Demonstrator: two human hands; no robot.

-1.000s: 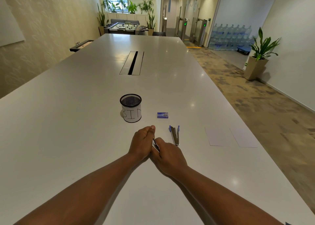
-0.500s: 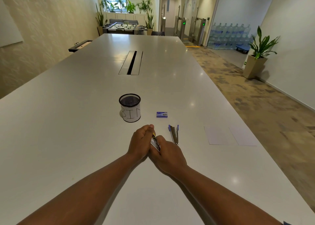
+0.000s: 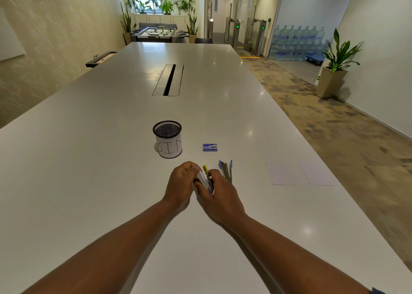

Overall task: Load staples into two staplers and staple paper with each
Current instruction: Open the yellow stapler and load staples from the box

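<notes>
Yellow stapler [image 3: 206, 179] held just above the near middle of the white counter [image 3: 89, 160], caught between both hands, metal body angled up and away with the yellow tip poking out at the far end. Left hand [image 3: 181, 185] curled against its left side, fingers [image 3: 189, 167] bent round toward the top; right hand [image 3: 219, 196] wrapped round the near end from the right. Lower half of the stapler buried behind the knuckles, so open or closed hard to make out. Blue stapler [image 3: 227, 171] lying just right of the right hand, hinged open, near end hidden by that hand. Small blue staple box [image 3: 209, 147] a little farther off. Mesh cup [image 3: 167, 138] marked "BIN" far left of the hands. Two paper sheets [image 3: 298, 173] well to the right, edges faint against the counter.
</notes>
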